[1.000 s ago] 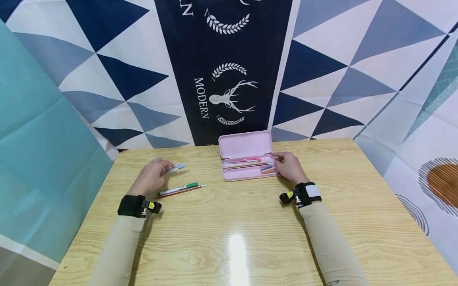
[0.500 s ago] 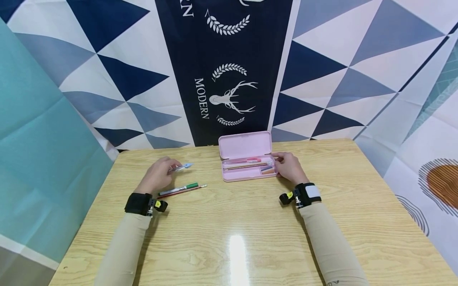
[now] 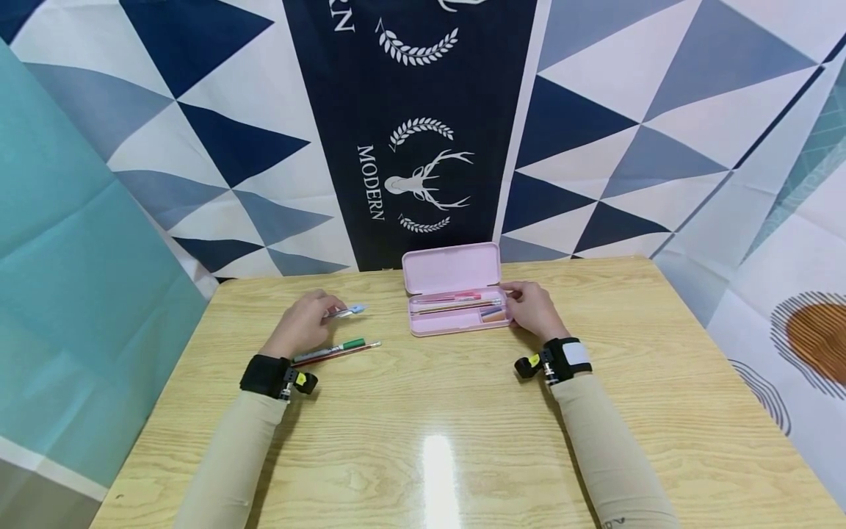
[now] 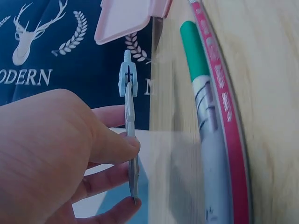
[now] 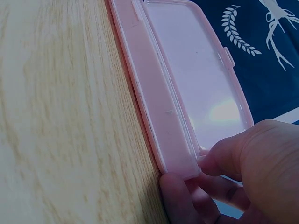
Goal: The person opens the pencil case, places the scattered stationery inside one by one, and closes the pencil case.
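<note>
In the head view my left hand (image 3: 304,323) is over the left part of the table, pinching a light blue drawing compass (image 4: 128,84) between thumb and fingers. The compass hinge points right, and its legs are closed together. Below that hand lie a green-capped marker (image 3: 353,344) and a red pencil (image 4: 228,135), side by side. A pink pencil case (image 3: 452,270) stands with its lid raised at the back of the table. My right hand (image 3: 537,310) grips its right end, thumb at the rim and fingers around the corner.
Inside the case are several pens or pencils (image 3: 456,306) and a small orange-and-blue block (image 3: 492,314) in the right compartment. A patterned cloth (image 3: 423,110) hangs right behind the table's (image 3: 489,426) back edge.
My left hand has moved right with the compass, toward the pencil case. The right hand and the case have stayed in place.
</note>
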### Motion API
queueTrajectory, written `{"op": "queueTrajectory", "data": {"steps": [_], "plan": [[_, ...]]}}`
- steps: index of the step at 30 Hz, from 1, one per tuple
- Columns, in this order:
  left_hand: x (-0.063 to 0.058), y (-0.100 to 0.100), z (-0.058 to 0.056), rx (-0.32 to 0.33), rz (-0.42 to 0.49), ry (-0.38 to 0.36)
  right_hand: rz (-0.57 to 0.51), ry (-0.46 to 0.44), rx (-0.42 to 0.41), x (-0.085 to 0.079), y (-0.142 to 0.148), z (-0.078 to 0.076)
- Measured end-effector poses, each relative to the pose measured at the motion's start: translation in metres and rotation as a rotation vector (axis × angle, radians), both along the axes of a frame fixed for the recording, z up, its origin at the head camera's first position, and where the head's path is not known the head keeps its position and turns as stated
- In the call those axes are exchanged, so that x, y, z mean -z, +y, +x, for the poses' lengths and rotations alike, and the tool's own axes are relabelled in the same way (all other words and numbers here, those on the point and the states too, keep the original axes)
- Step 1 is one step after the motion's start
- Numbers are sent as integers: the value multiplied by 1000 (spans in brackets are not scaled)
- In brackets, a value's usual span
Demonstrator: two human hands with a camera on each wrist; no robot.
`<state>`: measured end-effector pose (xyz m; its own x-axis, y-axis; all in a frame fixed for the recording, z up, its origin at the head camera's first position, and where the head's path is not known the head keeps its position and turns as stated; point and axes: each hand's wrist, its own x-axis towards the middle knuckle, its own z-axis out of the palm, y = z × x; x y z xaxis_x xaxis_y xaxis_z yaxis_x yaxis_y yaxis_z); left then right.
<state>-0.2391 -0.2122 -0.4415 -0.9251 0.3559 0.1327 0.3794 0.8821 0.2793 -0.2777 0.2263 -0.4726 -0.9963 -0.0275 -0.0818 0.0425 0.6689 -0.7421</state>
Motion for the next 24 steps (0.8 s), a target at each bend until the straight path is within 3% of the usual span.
{"op": "queueTrajectory", "data": {"steps": [10, 24], "plan": [[0, 18, -1, 38, -17, 63, 1, 4, -7, -2, 1, 0], [-1, 40, 3, 60, -19, 86, 6, 5, -3, -2, 0, 1]]}}
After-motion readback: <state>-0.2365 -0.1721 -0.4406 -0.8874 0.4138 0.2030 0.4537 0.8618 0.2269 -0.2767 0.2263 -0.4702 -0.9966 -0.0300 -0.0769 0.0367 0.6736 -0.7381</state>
